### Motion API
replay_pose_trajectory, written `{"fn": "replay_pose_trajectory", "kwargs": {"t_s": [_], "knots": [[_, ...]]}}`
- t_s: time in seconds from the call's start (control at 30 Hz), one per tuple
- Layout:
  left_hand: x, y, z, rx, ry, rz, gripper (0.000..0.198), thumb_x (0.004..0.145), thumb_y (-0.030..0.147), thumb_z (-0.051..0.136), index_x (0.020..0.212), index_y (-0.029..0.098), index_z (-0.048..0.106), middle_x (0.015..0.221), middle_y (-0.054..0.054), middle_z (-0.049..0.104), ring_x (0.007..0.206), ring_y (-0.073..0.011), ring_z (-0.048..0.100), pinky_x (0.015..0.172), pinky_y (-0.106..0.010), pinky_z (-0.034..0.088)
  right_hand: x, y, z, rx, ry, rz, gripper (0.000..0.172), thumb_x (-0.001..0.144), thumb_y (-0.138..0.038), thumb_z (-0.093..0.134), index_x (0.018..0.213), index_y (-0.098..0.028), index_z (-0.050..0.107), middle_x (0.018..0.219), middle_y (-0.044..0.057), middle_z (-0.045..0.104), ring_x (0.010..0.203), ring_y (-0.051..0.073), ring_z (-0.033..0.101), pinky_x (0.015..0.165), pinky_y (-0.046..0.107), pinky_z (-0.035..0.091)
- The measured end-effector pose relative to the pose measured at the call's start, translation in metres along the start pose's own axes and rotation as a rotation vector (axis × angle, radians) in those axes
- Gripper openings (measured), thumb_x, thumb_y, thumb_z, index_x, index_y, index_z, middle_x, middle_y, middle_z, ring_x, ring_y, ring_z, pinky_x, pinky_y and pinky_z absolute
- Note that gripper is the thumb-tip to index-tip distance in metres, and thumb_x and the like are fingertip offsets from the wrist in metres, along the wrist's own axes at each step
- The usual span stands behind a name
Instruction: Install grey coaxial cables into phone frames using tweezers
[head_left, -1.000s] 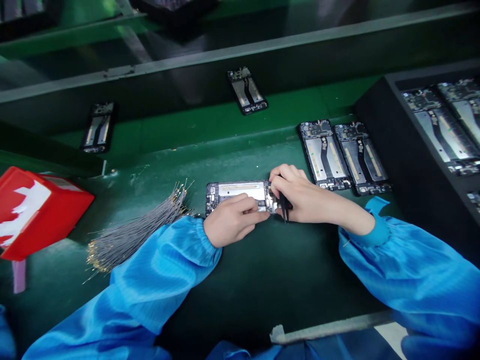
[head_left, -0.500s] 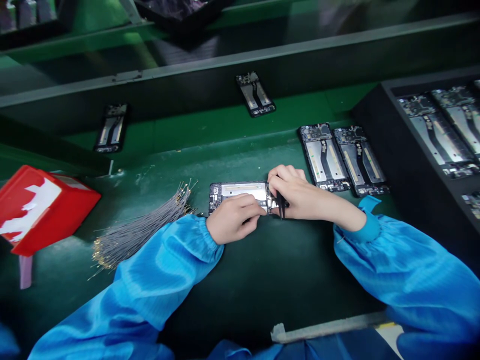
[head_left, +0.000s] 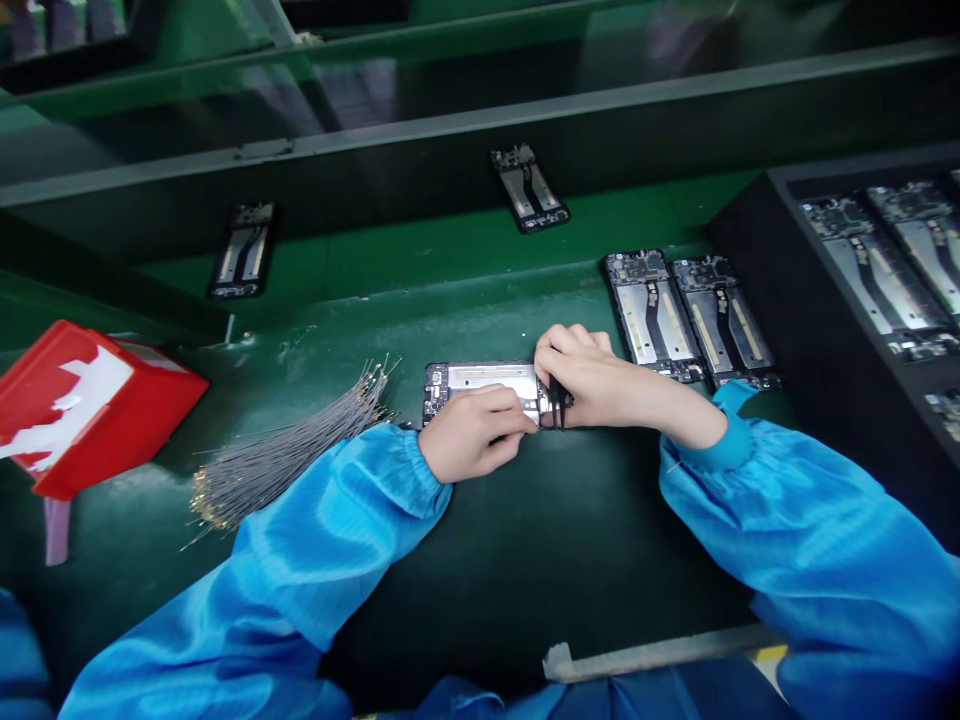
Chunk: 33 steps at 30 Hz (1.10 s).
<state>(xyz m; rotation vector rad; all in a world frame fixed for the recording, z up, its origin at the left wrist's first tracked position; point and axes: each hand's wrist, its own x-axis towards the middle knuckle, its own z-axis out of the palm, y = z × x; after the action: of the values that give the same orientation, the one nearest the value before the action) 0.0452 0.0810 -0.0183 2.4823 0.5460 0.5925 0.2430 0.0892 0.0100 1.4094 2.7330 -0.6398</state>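
Observation:
An opened phone [head_left: 491, 377] lies crosswise on the green bench, its metal plate and circuit board showing. My left hand [head_left: 476, 432] is closed over its near edge, with thumb and fingertips pressed together at the right-hand part of the phone. Whether a thin part sits between those fingertips is hidden. In my right hand [head_left: 585, 375] is a pair of black tweezers [head_left: 556, 405], pointing down at the phone's right end. The fingers of that hand are curled round the tweezers and touch the phone's corner. Left of the phone lies a bundle of thin grey cables [head_left: 289, 455] with gold-coloured ends.
Two more opened phones [head_left: 651, 315] lie at the right, beside a black tray [head_left: 780, 290] holding several others. Single phones rest on the far strip, one at left [head_left: 244, 250] and one mid-way [head_left: 529, 188]. A red box [head_left: 142, 410] stands at far left.
The tweezers have shifted slightly left and stand more upright against the phone's end. My left hand keeps its place on the phone. The whole view has shifted a little.

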Motion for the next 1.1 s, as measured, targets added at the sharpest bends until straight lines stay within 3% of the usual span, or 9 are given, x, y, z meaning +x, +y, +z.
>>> {"fn": "replay_pose_trajectory", "kwargs": {"t_s": [0.13,0.37,0.67,1.1], "knots": [[0.000,0.000,0.000,0.019,0.001,0.010,0.021,0.078,0.011,0.044,0.082,0.016,0.063,0.075,-0.003,0.058,0.069,-0.0129,0.051,0.063,-0.023,0.043,0.005,-0.006,-0.004,-0.071,-0.069,0.054,0.028,0.064,-0.031,0.063,0.078,-0.020,0.042,0.095,0.007,0.042,0.083,0.023,0.036,0.064,0.030,0.024],[0.001,0.002,0.004,0.098,0.046,-0.071,0.019,0.079,0.012,0.041,0.081,0.014,0.059,0.072,-0.003,0.054,0.067,-0.0132,0.048,0.063,-0.024,0.042,-0.004,0.004,0.004,0.025,0.069,-0.122,0.023,0.073,-0.032,0.058,0.078,-0.020,0.039,0.096,0.006,0.042,0.085,0.021,0.036,0.070,0.031,0.026],[0.002,0.003,0.005,0.188,0.022,-0.099,0.016,0.077,0.012,0.040,0.075,0.015,0.056,0.070,-0.002,0.051,0.065,-0.0136,0.046,0.060,-0.024,0.039,-0.001,0.006,0.003,0.066,0.033,-0.158,0.024,0.077,-0.035,0.057,0.077,-0.019,0.039,0.096,0.007,0.044,0.087,0.022,0.035,0.070,0.032,0.027],[0.003,0.001,0.007,0.205,-0.001,-0.109,0.015,0.076,0.011,0.040,0.073,0.015,0.055,0.070,-0.003,0.051,0.068,-0.0144,0.047,0.063,-0.025,0.041,0.004,-0.004,-0.005,-0.172,-0.016,-0.172,0.014,0.078,-0.025,0.054,0.078,-0.017,0.042,0.094,0.009,0.047,0.083,0.022,0.036,0.063,0.031,0.025]]}}
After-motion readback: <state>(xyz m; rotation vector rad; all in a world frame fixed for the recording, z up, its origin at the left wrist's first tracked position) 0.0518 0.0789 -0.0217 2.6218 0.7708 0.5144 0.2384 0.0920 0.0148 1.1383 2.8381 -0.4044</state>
